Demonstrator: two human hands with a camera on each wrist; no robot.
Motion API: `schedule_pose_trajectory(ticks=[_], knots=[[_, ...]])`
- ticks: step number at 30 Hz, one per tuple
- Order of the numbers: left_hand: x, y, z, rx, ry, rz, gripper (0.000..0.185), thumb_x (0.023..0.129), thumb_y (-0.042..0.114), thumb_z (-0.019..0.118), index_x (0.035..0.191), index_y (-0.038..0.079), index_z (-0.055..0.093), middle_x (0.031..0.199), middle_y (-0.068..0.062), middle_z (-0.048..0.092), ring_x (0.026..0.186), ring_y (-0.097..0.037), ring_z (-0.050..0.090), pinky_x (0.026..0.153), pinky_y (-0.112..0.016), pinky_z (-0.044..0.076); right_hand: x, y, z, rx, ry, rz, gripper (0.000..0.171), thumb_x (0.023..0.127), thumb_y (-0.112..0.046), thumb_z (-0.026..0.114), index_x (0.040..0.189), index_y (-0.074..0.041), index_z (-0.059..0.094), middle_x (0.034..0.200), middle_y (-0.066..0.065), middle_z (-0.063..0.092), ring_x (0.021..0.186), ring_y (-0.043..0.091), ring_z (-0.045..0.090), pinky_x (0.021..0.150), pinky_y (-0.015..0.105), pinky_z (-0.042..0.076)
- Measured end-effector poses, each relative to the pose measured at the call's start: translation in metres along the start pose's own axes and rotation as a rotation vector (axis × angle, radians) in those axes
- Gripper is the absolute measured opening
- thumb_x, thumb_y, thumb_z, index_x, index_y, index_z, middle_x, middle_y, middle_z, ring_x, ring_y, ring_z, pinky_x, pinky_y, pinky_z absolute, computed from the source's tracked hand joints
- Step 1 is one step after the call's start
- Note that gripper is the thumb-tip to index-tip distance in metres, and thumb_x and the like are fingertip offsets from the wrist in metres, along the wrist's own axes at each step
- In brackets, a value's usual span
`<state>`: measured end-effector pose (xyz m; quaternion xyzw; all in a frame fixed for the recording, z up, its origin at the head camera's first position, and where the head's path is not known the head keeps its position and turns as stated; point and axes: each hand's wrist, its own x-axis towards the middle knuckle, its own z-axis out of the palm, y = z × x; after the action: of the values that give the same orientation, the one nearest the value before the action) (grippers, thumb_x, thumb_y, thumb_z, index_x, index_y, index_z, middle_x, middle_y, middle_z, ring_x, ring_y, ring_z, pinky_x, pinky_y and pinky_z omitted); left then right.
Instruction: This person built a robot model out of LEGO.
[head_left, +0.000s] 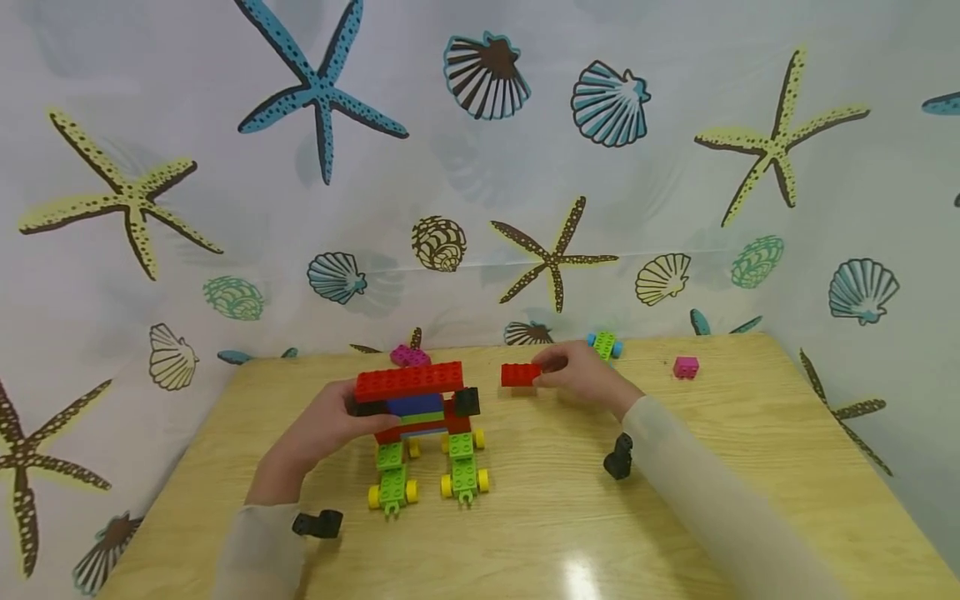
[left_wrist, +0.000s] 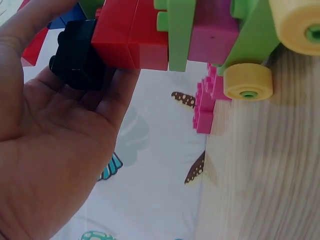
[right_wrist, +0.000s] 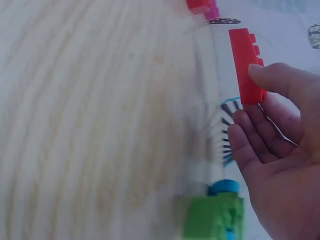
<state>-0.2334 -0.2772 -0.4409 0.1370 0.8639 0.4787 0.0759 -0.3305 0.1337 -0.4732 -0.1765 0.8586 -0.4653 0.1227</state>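
My left hand (head_left: 330,421) grips the left end of a toy vehicle built of bricks, its thumb in front. The vehicle has a long red top (head_left: 408,381), a blue block (head_left: 415,406) beneath it, black blocks (head_left: 467,401) at the ends and green wheel bases (head_left: 464,475) with yellow wheels. In the left wrist view, fingers lie behind the black end block (left_wrist: 77,55). To the right of the vehicle, my right hand (head_left: 581,373) pinches a red brick (head_left: 517,375) by its right end. The right wrist view shows the thumb on that brick's studded side.
At the table's back edge lie pink bricks (head_left: 410,356) behind the vehicle. A green wheel base (head_left: 604,344) with blue wheels sits beyond my right hand, and a single pink brick (head_left: 686,367) farther right. A cloth (head_left: 450,167) printed with shells and starfish hangs behind the wooden table (head_left: 540,517).
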Motion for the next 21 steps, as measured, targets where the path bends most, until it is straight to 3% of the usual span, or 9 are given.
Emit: schedule_pose_trajectory(ticks=[9, 16, 21], knots=[[0.010, 0.012, 0.019, 0.004, -0.016, 0.018, 0.056, 0.101, 0.027, 0.086, 0.148, 0.005, 0.068, 0.144, -0.018, 0.076, 0.128, -0.034, 0.074, 0.114, -0.056, 0.061, -0.034, -0.038, -0.036, 0.015, 0.053, -0.055, 0.043, 0.106, -0.024, 0.078, 0.145, -0.007, 0.072, 0.135, 0.014, 0.077, 0.123, 0.030, 0.073, 0.107, 0.048, 0.063], [0.028, 0.025, 0.050, -0.018, -0.053, 0.044, 0.054, 0.101, 0.028, 0.086, 0.147, 0.008, 0.070, 0.142, -0.014, 0.078, 0.125, -0.030, 0.075, 0.113, -0.054, 0.062, -0.063, -0.074, -0.048, 0.017, 0.069, -0.136, 0.042, 0.107, -0.025, 0.078, 0.145, -0.010, 0.071, 0.137, 0.012, 0.077, 0.124, 0.028, 0.075, 0.110, 0.050, 0.063], [0.040, 0.037, 0.072, -0.036, -0.080, 0.074, 0.055, 0.100, 0.028, 0.087, 0.149, 0.011, 0.070, 0.143, -0.011, 0.078, 0.124, -0.029, 0.076, 0.115, -0.055, 0.061, -0.075, -0.092, -0.048, 0.025, 0.075, -0.185, 0.040, 0.106, -0.022, 0.080, 0.143, -0.010, 0.073, 0.133, 0.012, 0.078, 0.119, 0.026, 0.075, 0.105, 0.040, 0.064]])
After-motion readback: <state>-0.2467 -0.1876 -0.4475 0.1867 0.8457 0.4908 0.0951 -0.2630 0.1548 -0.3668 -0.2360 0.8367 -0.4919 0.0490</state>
